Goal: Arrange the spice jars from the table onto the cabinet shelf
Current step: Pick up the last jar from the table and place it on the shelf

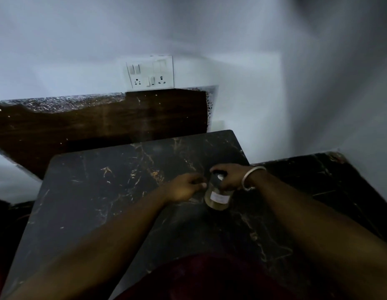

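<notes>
One glass spice jar (218, 199) with a dark lid and a pale label stands on the black marble table (106, 191), right of centre. My right hand (228, 177), a metal bangle on its wrist, wraps over the jar's lid and upper side. My left hand (185, 188) lies just left of the jar with its fingertips touching the glass. The picture is dim and blurred, so the jar's contents are hard to make out. No cabinet shelf is in view.
A dark wooden headboard-like panel (101, 124) stands behind the table against the white wall. A white switch and socket plate (150, 72) is on the wall above it. A second dark marble surface (331, 182) adjoins at the right. Dark red fabric (209, 278) fills the bottom.
</notes>
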### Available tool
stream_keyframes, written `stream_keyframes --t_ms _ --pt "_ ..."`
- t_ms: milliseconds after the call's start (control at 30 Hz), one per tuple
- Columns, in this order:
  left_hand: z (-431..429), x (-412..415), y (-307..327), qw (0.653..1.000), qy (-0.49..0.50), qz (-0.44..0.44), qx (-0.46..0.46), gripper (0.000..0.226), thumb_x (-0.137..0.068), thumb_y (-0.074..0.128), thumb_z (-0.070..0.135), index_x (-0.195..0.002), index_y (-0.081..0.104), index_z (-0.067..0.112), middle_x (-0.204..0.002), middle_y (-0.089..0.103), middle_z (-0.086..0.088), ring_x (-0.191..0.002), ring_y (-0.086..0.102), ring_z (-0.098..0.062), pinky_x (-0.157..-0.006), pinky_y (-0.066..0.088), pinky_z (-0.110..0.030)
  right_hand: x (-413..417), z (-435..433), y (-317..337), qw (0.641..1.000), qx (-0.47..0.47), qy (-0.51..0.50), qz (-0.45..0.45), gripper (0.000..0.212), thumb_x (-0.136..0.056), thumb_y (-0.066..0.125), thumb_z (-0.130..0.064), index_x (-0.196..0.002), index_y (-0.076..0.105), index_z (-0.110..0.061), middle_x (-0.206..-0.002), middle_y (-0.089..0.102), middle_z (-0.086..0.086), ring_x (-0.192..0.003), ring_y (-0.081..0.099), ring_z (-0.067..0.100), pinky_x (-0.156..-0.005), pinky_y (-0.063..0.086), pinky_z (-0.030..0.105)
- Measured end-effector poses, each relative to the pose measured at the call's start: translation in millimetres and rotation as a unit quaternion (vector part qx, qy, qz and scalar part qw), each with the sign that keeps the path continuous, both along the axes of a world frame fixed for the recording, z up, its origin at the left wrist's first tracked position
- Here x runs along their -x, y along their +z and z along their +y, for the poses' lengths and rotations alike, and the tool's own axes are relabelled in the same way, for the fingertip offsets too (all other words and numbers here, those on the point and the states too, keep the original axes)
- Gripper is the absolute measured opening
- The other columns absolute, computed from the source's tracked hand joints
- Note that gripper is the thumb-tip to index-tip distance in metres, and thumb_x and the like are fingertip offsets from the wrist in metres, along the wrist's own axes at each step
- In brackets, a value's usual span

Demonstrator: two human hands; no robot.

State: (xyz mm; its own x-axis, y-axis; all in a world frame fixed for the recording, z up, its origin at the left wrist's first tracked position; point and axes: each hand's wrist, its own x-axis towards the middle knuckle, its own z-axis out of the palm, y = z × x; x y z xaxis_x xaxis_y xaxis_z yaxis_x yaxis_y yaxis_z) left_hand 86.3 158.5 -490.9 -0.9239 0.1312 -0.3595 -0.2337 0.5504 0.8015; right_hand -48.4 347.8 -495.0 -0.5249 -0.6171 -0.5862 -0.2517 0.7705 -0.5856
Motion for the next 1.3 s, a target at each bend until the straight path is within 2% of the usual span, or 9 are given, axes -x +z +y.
stream_keyframes --t_ms 100,233,267,333,400,533,633,733,1300 --pt "-9.8 0.8 25.0 0.992 0.067 0.094 -0.056 0.041 -0.1 0.056 0.032 -0.14 0.05 0.031 -0.132 0.061 0.0 -0.111 0.064 -0.013 -0.097 0.054 -0.039 -3.0 -16.2 60.9 0.994 0.099 0.025 -0.041 0.056 -0.069 0.083 -0.041 -0.12 0.061 -0.035 -0.114 0.07 -0.004 -0.102 0.072 0.017 -0.082 0.064 0.034" --pt "-11.3 -6.4 81.0 0.93 0.133 0.247 -0.236 0.04 -0.1 0.05 0.023 -0.14 0.051 0.018 -0.125 0.064 -0.003 -0.106 0.068 -0.02 -0.083 0.059 -0.033 -16.5 -28.2 134.6 0.971 0.233 -0.002 0.063 0.058 -0.063 0.081 -0.059 -0.109 0.06 -0.031 -0.109 0.07 0.007 -0.102 0.071 0.029 -0.085 0.06 0.047" --pt "-8.9 -9.2 95.7 0.91 0.154 0.275 -0.268 0.04 -0.1 0.048 0.022 -0.14 0.051 0.018 -0.124 0.065 0.001 -0.104 0.068 -0.019 -0.08 0.059 -0.03 -22.2 -29.2 148.4 0.955 0.285 -0.019 0.077 0.052 -0.066 0.079 -0.059 -0.105 0.062 -0.029 -0.102 0.072 0.005 -0.095 0.073 0.025 -0.079 0.06 0.045" --pt "-3.2 -14.2 125.0 0.872 0.186 0.325 -0.316 0.039 -0.1 0.046 0.022 -0.138 0.052 0.018 -0.12 0.067 0.008 -0.102 0.068 -0.015 -0.077 0.057 -0.027 -37.5 -32.2 173.6 0.912 0.397 -0.056 0.092 0.036 -0.076 0.072 -0.055 -0.098 0.064 -0.028 -0.087 0.073 -0.007 -0.078 0.071 0.008 -0.063 0.057 0.026" --pt "0.9 -18.3 151.4 0.837 0.209 0.363 -0.352 0.039 -0.098 0.049 0.024 -0.136 0.053 0.018 -0.124 0.066 0.002 -0.107 0.067 -0.019 -0.08 0.057 -0.03 -54.0 -34.7 190.8 0.859 0.494 -0.097 0.095 0.028 -0.083 0.064 -0.05 -0.098 0.065 -0.027 -0.085 0.069 -0.013 -0.073 0.066 0.002 -0.057 0.049 0.017" --pt "5.8 -26.8 191.5 0.801 0.21 0.395 -0.397 0.043 -0.092 0.054 0.035 -0.132 0.057 0.022 -0.131 0.061 -0.014 -0.112 0.064 -0.031 -0.084 0.057 -0.038 -77.6 -38.8 200.1 0.775 0.608 -0.157 0.075 0.039 -0.087 0.056 -0.045 -0.117 0.06 -0.02 -0.103 0.064 0.004 -0.089 0.061 0.03 -0.069 0.048 0.044" --pt "9.0 -29.0 205.0 0.792 0.199 0.405 -0.411 0.045 -0.093 0.054 0.033 -0.135 0.056 0.018 -0.124 0.061 -0.012 -0.106 0.066 -0.027 -0.08 0.057 -0.035 -91.4 -46.8 201.6 0.714 0.674 -0.182 0.056 0.041 -0.09 0.053 -0.04 -0.121 0.055 -0.014 -0.112 0.064 0.006 -0.102 0.065 0.027 -0.08 0.055 0.038" --pt "12.7 -28.9 210.1 0.779 0.193 0.414 -0.43 0.046 -0.092 0.054 0.032 -0.136 0.055 0.016 -0.121 0.062 -0.011 -0.103 0.067 -0.025 -0.08 0.056 -0.035 -99.8 -53.4 206.2 0.671 0.716 -0.187 0.046 0.038 -0.093 0.05 -0.037 -0.121 0.054 -0.011 -0.113 0.066 0.006 -0.102 0.067 0.023 -0.079 0.057 0.032" --pt "14.2 -25.5 217.3 0.761 0.201 0.416 -0.455 0.045 -0.091 0.055 0.031 -0.133 0.055 0.014 -0.116 0.065 -0.01 -0.102 0.067 -0.025 -0.081 0.056 -0.036 -105.5 -59.8 220.6 0.659 0.719 -0.216 0.036 0.038 -0.092 0.052 -0.041 -0.121 0.064 -0.019 -0.114 0.072 0.003 -0.105 0.071 0.023 -0.08 0.058 0.029"
